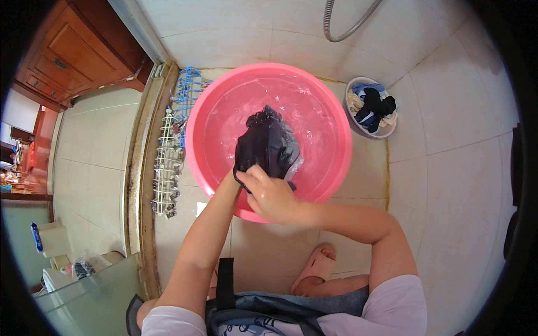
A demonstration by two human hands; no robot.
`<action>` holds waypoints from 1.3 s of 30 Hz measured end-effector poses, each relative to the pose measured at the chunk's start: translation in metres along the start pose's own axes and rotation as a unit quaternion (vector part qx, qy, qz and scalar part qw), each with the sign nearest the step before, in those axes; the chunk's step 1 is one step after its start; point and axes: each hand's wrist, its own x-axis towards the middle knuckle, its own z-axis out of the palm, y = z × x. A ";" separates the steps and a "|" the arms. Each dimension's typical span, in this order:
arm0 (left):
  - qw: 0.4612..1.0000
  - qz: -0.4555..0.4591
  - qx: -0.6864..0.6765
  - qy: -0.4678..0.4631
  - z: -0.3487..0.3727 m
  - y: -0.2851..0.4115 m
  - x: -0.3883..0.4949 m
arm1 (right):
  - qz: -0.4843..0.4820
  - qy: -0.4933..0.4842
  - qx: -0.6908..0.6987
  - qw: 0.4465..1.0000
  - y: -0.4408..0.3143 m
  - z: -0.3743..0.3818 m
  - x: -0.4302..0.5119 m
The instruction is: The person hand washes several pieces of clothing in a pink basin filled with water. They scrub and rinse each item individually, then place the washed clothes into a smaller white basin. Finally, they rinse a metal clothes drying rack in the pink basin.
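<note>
A dark, wet garment (262, 147) hangs over the water in a large pink plastic basin (342, 138). Its fabric is black with a grey, wet-looking side. My right hand (271, 195) pinches the garment's near edge between thumb and fingers, above the basin's near rim. From the left, my left forearm (210, 222) reaches up to the garment. The fabric covers my left hand, so its fingers are hidden. Clear water (311, 113) with small ripples and glints surrounds the cloth.
A small pale tub (351, 119) of mixed clothes stands right of the basin, by the tiled wall. Blue hangers (189, 90) and a white clip rack (167, 159) lie at left beside a raised door sill (138, 168). A metal shower hose (328, 21) hangs above.
</note>
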 end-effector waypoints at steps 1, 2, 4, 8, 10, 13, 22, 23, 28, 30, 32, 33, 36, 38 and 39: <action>0.996 0.089 -0.018 -0.009 -0.006 -0.011 0.002 | -0.026 0.011 0.015 0.999 -0.001 0.001 -0.007; 0.997 0.032 0.019 -0.072 -0.010 -0.022 0.001 | -0.041 0.015 0.035 0.998 0.000 0.002 -0.012; 0.979 0.096 0.137 -0.119 -0.016 -0.043 -0.002 | -0.108 0.088 0.067 0.988 0.009 0.001 -0.015; 0.972 0.000 -0.200 -0.120 -0.012 -0.058 -0.007 | 0.100 0.191 0.146 0.966 0.065 -0.010 -0.001; 0.988 0.042 -0.066 -0.134 -0.011 -0.050 -0.005 | 0.123 0.272 0.067 0.952 0.101 -0.011 0.013; 0.977 0.031 -0.154 -0.142 -0.019 -0.026 -0.001 | 0.204 0.307 0.012 0.930 0.145 -0.001 0.034; 0.946 -0.030 -0.276 -0.165 -0.037 0.036 -0.003 | 0.341 0.076 0.559 0.752 0.180 -0.021 0.057; 0.963 -0.034 -0.197 -0.182 -0.043 0.027 -0.002 | 0.289 0.110 0.598 0.740 0.179 -0.030 0.055; 0.940 -0.104 -0.059 -0.321 -0.085 -0.035 0.013 | 0.240 0.196 0.686 0.659 0.159 -0.069 0.053; 0.925 -0.183 0.120 -0.311 -0.093 -0.043 0.017 | 0.212 0.169 0.679 0.683 0.142 -0.081 0.052; 0.868 -0.240 0.352 -0.255 -0.093 -0.033 0.023 | 0.195 0.156 0.676 0.693 0.123 -0.092 0.054; 0.818 -0.263 0.463 -0.217 -0.090 -0.023 0.027 | 0.181 0.148 0.682 0.693 0.114 -0.096 0.056; 0.955 -0.103 0.264 -0.085 -0.073 0.017 0.035 | 0.136 0.115 0.688 0.704 0.090 -0.108 0.062; 0.998 -0.043 0.032 -0.018 -0.057 0.038 0.039 | 0.118 0.089 0.698 0.700 0.075 -0.114 0.066; 0.994 -0.035 -0.107 -0.014 -0.049 0.046 0.039 | 0.117 0.076 0.709 0.692 0.068 -0.115 0.068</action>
